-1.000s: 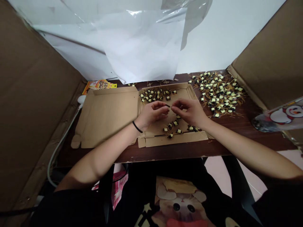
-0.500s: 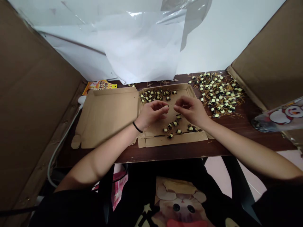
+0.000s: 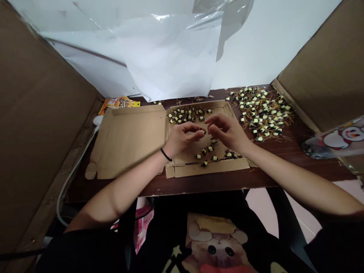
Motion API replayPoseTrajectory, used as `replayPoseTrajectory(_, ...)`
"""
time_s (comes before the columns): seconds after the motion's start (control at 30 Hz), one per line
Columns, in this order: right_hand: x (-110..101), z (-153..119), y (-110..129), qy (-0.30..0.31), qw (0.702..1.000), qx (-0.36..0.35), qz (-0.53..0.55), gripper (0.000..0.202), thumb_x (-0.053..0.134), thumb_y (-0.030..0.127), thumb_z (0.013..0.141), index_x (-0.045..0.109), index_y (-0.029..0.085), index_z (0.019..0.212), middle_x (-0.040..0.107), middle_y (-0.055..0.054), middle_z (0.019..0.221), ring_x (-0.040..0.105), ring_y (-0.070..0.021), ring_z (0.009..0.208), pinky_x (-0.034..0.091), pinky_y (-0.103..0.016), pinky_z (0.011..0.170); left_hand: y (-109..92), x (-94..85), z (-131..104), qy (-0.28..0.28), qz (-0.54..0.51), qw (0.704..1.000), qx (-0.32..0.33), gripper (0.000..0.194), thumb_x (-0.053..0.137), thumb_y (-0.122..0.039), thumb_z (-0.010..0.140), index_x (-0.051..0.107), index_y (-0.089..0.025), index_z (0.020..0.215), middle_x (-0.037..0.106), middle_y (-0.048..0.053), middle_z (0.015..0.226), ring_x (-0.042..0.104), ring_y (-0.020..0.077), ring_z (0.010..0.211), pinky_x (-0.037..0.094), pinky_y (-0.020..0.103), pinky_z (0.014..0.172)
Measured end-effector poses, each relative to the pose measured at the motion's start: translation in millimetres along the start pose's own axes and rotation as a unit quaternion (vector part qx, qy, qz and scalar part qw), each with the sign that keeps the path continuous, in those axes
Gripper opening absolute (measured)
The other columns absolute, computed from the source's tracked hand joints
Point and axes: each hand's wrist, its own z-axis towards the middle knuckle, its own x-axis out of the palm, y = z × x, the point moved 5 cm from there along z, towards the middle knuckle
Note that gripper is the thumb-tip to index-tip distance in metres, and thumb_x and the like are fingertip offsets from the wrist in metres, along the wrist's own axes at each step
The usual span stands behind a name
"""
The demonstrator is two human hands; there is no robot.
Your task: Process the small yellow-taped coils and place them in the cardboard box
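Observation:
Between the thumb and fingers of my left hand (image 3: 182,137) is a small wire coil (image 3: 203,131) with pale yellow tape and dark ends. My right hand (image 3: 227,131) is just to the right of it, its fingers curved and apart; no part shows in them. Both hands are above the right half of an unfolded cardboard box (image 3: 182,169). A cluster of similar coils (image 3: 184,114) lies behind my left hand. Several loose coils (image 3: 210,148) lie below my hands, partly covered by the right one.
A large heap of coils with copper-coloured leads (image 3: 264,112) spreads over the dark table (image 3: 295,159) at right. A clear bottle with a snowman print (image 3: 338,140) lies farther right. An orange packet (image 3: 119,103) and a white cable (image 3: 76,163) are at left. Cardboard walls flank both sides.
My right hand has opened its fingers and shifted slightly left, nearer my left hand. The coil in my left hand has turned and shows more of itself.

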Motion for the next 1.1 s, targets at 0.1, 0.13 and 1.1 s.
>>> replayPoseTrajectory(0.1,4,-3,5,-0.006,1.000,-0.023,0.003,0.035,0.068,0.046,0.077,0.056,0.022,0.100,0.056,0.002,0.069,0.053,-0.0103,0.061,0.039,-0.023,0.051,4,0.5,0,-0.016,-0.045,0.999,-0.015,0.038,0.078,-0.049,0.064,0.073,-0.015,0.080,0.068,0.002,0.068,0.058,0.0081,0.057,0.049,0.022,0.059)
replayPoseTrajectory(0.13,6,-4,6,-0.009,1.000,-0.024,0.000,0.034,0.069,0.043,0.077,0.055,0.022,0.100,0.056,0.003,0.069,0.053,-0.0106,0.062,0.040,-0.024,0.052,6,1.2,-1,-0.019,-0.065,0.997,-0.026,0.039,0.078,-0.049,0.063,0.073,-0.015,0.082,0.069,0.003,0.070,0.059,0.0081,0.058,0.049,0.022,0.060)
replayPoseTrajectory(1.1,-2,3,0,-0.003,0.997,0.032,0.064,0.025,0.055,0.042,0.087,0.059,0.019,0.096,0.058,0.001,0.071,0.051,-0.0093,0.059,0.040,-0.024,0.055,11,6.5,-3,-0.014,-0.137,0.988,-0.069,0.045,0.079,-0.045,0.065,0.069,-0.015,0.097,0.071,0.004,0.082,0.065,0.0122,0.073,0.054,0.026,0.070)
